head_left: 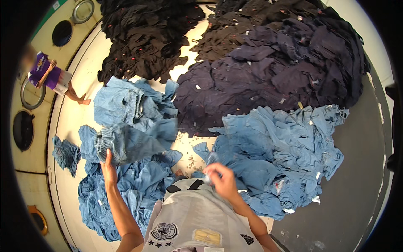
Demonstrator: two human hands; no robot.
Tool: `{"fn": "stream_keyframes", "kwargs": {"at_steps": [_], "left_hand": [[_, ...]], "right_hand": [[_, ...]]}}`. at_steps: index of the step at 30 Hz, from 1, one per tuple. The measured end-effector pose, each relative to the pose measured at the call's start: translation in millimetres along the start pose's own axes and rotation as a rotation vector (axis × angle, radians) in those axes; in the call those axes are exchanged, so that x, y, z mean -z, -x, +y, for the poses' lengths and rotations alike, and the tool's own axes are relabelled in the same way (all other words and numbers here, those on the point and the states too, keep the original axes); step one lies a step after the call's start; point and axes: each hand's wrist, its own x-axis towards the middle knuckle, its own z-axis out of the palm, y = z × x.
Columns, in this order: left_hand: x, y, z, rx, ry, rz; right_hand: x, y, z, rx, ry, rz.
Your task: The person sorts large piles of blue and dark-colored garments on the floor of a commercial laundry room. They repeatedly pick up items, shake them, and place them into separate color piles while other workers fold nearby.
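Head view looks down on a light blue denim garment [126, 143] with a gathered waistband, which my left hand [108, 170] grips at its lower edge, fingers closed on the cloth. It hangs over the left heap of blue denim [121, 193] on the floor [84, 71]. My right hand [221, 178] is raised before my chest, fingers pinched on a small pale scrap I cannot make out. Right of it lies a second blue heap [289, 147]; beyond, navy clothes [273, 71] and black clothes [147, 33]. Round washer doors [63, 32] line the left wall, where another person [52, 75] stands.
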Motion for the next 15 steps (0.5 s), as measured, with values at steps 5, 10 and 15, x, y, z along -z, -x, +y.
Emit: {"fn": "stream_keyframes", "kwargs": {"at_steps": [5,10,15], "left_hand": [[31,13,53,-0.047,-0.43,-0.113],[-16,30,105,-0.135,-0.303,-0.609],[-76,40,132,-0.396,-0.853,-1.301]], "right_hand": [[-55,-51,-32,0.007,0.163,0.061],[-149,-62,-46,-0.037,-0.085,-0.221],[-159,-62,-18,-0.187,-0.672,-0.321]]}}
